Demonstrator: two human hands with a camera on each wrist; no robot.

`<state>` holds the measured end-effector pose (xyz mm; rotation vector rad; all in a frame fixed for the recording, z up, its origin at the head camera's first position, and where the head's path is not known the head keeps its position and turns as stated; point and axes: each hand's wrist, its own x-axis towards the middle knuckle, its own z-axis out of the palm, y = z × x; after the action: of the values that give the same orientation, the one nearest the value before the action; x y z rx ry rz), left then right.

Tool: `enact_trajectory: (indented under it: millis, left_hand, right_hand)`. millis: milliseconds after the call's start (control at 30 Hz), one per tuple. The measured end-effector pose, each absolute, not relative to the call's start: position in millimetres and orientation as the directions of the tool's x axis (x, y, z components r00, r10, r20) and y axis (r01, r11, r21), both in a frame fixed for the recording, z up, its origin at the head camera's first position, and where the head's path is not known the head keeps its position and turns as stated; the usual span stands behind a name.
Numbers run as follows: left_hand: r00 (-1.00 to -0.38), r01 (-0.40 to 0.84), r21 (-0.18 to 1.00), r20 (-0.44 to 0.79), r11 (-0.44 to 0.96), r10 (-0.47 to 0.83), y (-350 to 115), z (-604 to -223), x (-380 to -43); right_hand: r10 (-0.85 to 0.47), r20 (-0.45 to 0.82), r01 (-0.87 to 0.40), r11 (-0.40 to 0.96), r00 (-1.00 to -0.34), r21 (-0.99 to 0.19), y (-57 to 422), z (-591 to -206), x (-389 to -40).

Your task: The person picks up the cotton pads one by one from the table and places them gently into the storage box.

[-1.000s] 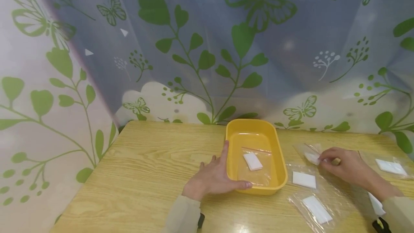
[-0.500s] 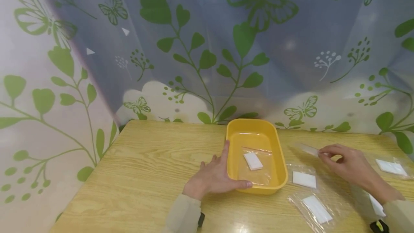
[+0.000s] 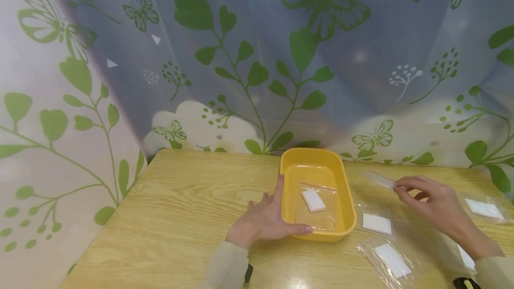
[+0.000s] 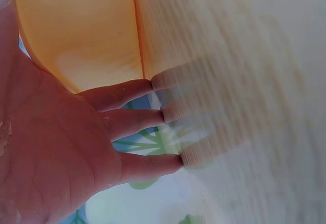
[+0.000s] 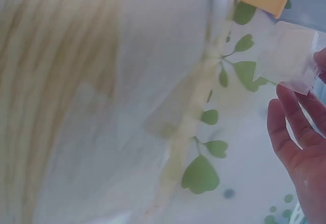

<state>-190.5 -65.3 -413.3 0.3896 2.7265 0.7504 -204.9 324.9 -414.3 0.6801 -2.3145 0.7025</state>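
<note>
A yellow tray point(image 3: 350, 220) stands on the table, with one clear zip bag point(image 3: 314, 201) holding a white folded piece inside it. My left hand point(image 3: 263, 223) rests against the tray's left side, thumb over the near rim. In the left wrist view this hand point(image 4: 61, 142) has straight fingers, their tips on the tabletop. My right hand point(image 3: 435, 204) pinches another zip bag point(image 3: 382, 180) between thumb and fingers, raised off the table right of the tray. The right wrist view shows this bag point(image 5: 289, 56) with a pale flat piece inside.
More bagged white pieces lie to the right: one bag point(image 3: 376, 224) beside the tray, another bag point(image 3: 392, 260) nearer me, and a bag point(image 3: 485, 209) at far right. The right forearm partly covers a further bag point(image 3: 465, 255). A patterned curtain point(image 3: 241, 57) hangs behind the table.
My right hand has lifted the pinched bag off the table, tilting it up from flat. The left hand and the tray stay in place.
</note>
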Motion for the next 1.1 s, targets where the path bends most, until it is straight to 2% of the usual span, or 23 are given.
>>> enact_trajectory:
  millis: [267, 633, 1100]
  left_hand:
    - [-0.923, 0.186, 0.521, -0.197, 0.833, 0.329, -64.4, -413.7, -190.3]
    - [-0.916, 0.197, 0.527, -0.202, 0.826, 0.347, -65.1, -413.5, -192.7]
    - [-0.908, 0.204, 0.507, -0.222, 0.838, 0.356, -66.6, -412.7, -195.3]
  right_hand:
    - [-0.312, 0.741, -0.680, 0.687, -0.595, -0.257, 308.5, -401.5, -202.0]
    - [-0.327, 0.805, -0.790, 0.555, -0.495, -0.261, 278.4, -393.3, -205.0]
    - [-0.374, 0.800, -0.834, 0.486, -0.469, -0.261, 240.2, -389.5, -208.3]
